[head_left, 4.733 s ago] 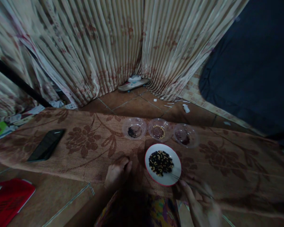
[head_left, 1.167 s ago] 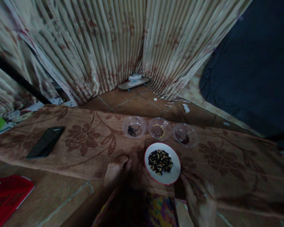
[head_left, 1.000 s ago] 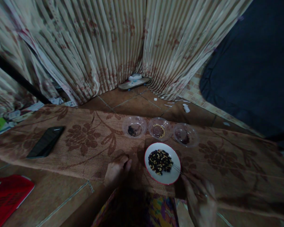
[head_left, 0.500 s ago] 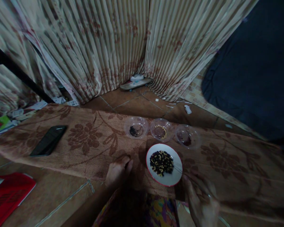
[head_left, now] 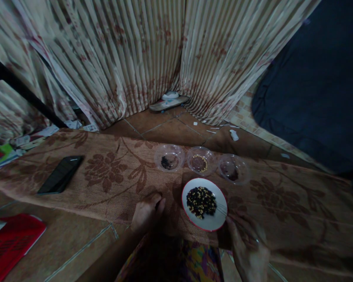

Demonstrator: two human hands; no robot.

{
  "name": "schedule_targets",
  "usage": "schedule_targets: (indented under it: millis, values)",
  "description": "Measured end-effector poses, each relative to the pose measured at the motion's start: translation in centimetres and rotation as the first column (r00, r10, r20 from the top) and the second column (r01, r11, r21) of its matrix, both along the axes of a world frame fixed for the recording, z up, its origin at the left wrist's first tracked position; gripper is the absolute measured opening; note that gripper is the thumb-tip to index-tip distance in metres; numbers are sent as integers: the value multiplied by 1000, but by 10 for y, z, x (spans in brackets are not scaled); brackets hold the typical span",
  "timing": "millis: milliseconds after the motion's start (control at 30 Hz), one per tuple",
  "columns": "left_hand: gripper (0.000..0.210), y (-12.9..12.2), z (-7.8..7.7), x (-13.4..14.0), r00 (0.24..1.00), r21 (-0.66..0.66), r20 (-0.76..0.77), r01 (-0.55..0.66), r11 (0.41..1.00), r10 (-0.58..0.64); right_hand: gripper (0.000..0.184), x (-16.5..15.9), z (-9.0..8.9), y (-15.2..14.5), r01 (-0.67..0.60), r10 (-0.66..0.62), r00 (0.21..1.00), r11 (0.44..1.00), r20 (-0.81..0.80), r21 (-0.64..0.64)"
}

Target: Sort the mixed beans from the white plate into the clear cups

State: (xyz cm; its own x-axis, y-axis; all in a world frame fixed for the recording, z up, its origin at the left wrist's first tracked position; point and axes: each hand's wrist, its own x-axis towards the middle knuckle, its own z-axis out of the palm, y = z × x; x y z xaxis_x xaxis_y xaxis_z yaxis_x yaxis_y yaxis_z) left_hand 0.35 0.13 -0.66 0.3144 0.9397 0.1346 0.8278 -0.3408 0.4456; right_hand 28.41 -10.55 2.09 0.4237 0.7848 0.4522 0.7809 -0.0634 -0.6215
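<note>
A white plate with a red rim point(head_left: 219, 221) lies near the front of the cloth, bearing a mixed heap of black and yellow grains point(head_left: 200, 201). From the right my right hand point(head_left: 250, 243) pinches what look like thin metal tweezers point(head_left: 222, 209), their tips over the plate beside the heap. Curled up on the cloth left of the plate is my left hand point(head_left: 148, 209), nothing visible in it. Behind the plate stand three clear plastic bowls: the left bowl point(head_left: 176, 150) has black grains, the middle bowl point(head_left: 200, 152) yellow ones, the right bowl point(head_left: 241, 172) dark reddish ones.
A brown flowered cloth point(head_left: 106, 199) covers the narrow table. On its left lies a dark phone point(head_left: 60, 175). Papers point(head_left: 26, 143) sit at the far left, with a red bag point(head_left: 16, 243) below. Striped curtains point(head_left: 129, 58) hang behind, and white scraps point(head_left: 233, 135) lie on the tiled floor.
My right hand has shifted very slightly, with the tweezers still over the plate. The left hand, the plate and the bowls look the same.
</note>
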Motion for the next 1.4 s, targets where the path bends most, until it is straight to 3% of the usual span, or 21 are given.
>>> schedule_targets:
  millis: [200, 400, 633, 733, 833, 1000, 1233, 1400]
  values:
    - [25, 0, 1, 1, 1000, -7, -3, -9, 1000, 9, 30, -2, 3, 0, 25, -25, 1000, 1000, -3, -2]
    - [25, 0, 6, 2, 1000, -26, -2, -14, 1000, 14, 32, -3, 19, 8, 18, -18, 1000, 999, -9, 39]
    - [25, 0, 6, 0, 1000, -83, -7, -3, 997, 2, 22, -2, 43, 76, -53, 29, 993, 975, 110, 216]
    - [25, 0, 6, -1, 1000, -84, 2, -3, 996, 3, 24, -5, 52, 105, -56, 53, 998, 970, 21, 235]
    - [24, 0, 5, -1, 1000, -73, 26, 14, 997, -12, 22, -9, 58, 115, -34, 45, 998, 968, -39, 250]
    - [24, 0, 2, -1, 1000, -52, 29, 13, 999, -11, 22, -7, 59, 92, 17, -5, 999, 971, -52, 237]
    - [26, 0, 2, 0, 1000, -41, -26, -4, 999, 3, 35, 2, 38, 36, 159, -148, 976, 986, -162, 59]
    - [25, 0, 1, -1, 1000, -16, -6, -4, 1000, 4, 44, 6, 22, 11, 76, -76, 994, 997, -76, -2]
